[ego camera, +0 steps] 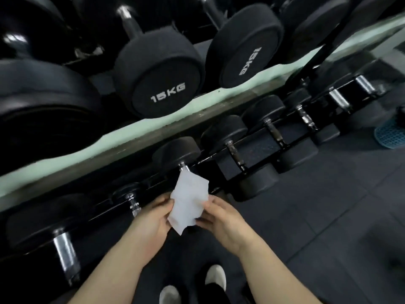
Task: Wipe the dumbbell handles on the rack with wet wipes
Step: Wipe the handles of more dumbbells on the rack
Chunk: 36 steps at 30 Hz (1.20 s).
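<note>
A white wet wipe [189,200] is held between both hands in front of the lower rack shelf. My left hand [151,218] pinches its left edge and my right hand [221,218] pinches its right edge. The wipe covers most of one dumbbell handle [182,166], whose chrome top end shows just above it. More chrome handles lie along the lower shelf: one at the near left [65,253], one just left of my hands [133,204], and several to the right, such as [236,155].
The upper shelf holds large black dumbbells marked 15KG [162,84], on a pale green rail [131,137]. A blue perforated basket [392,134] sits at the right edge. Dark floor tiles [317,205] spread to the right. My white shoes [215,277] show below.
</note>
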Motion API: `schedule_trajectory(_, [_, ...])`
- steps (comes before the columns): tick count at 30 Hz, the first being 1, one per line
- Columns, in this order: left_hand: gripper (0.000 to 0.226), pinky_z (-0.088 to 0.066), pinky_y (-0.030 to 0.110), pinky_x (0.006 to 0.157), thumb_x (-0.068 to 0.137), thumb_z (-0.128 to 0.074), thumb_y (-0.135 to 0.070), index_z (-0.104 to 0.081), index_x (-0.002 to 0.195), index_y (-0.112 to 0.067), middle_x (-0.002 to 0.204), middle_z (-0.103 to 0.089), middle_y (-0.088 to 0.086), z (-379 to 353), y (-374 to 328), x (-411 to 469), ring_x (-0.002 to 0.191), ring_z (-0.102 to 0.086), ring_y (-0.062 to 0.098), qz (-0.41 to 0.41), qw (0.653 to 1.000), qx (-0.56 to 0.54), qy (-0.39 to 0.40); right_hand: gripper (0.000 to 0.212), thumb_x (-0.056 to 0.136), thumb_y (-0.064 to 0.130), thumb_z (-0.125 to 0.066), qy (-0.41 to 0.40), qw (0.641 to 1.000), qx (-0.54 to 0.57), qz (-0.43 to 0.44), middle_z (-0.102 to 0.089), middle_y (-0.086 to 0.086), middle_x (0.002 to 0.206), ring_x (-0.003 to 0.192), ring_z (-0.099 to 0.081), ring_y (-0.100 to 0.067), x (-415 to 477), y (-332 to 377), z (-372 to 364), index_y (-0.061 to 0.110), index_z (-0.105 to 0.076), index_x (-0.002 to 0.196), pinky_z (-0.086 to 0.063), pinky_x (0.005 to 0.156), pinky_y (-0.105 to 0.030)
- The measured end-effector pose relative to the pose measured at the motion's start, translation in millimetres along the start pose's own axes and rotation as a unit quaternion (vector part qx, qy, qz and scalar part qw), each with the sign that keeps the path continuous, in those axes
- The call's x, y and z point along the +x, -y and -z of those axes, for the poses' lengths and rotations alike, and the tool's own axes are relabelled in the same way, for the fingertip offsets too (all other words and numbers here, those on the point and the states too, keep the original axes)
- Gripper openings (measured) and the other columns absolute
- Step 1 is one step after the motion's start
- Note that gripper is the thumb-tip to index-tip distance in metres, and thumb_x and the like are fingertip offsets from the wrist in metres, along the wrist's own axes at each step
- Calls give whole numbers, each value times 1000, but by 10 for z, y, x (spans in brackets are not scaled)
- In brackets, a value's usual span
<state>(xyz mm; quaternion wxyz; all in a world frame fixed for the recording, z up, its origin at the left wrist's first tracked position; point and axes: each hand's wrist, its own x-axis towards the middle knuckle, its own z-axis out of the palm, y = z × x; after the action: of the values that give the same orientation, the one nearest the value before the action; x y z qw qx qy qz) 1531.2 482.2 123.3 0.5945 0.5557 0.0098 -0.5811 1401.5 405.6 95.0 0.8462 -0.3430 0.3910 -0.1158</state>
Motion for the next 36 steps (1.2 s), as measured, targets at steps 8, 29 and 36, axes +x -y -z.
schedule_trajectory(8, [21, -49, 26, 63, 91, -50, -25, -65, 84, -12, 82, -68, 5, -270, -238, -786, 75, -64, 17, -12, 958, 285, 22, 25, 86, 5, -53, -75, 992, -99, 26, -63, -7, 99, 79, -63, -16, -939, 173, -310, 2, -52, 112, -54, 65, -25])
schedule_trajectory(29, [24, -39, 6, 42, 89, -52, -4, -59, 72, -19, 66, -61, 1, -1155, -185, 102, 57, -53, 12, -114, 899, 417, -75, 8, 89, 8, -52, -203, 971, -122, 28, -66, -8, 82, 69, -64, -18, -605, 1463, 1274, 9, -59, 93, -50, 56, -25])
schedule_trajectory(36, [16, -31, 12, 60, 91, -50, -6, -61, 90, -17, 108, -66, 8, -2062, 346, 990, 90, -59, 21, -65, 872, 390, -290, 27, 90, 14, -47, -152, 872, -464, -34, -59, -17, 95, 89, -56, -27, 482, 2453, 2344, -3, -54, 109, -40, 66, -28])
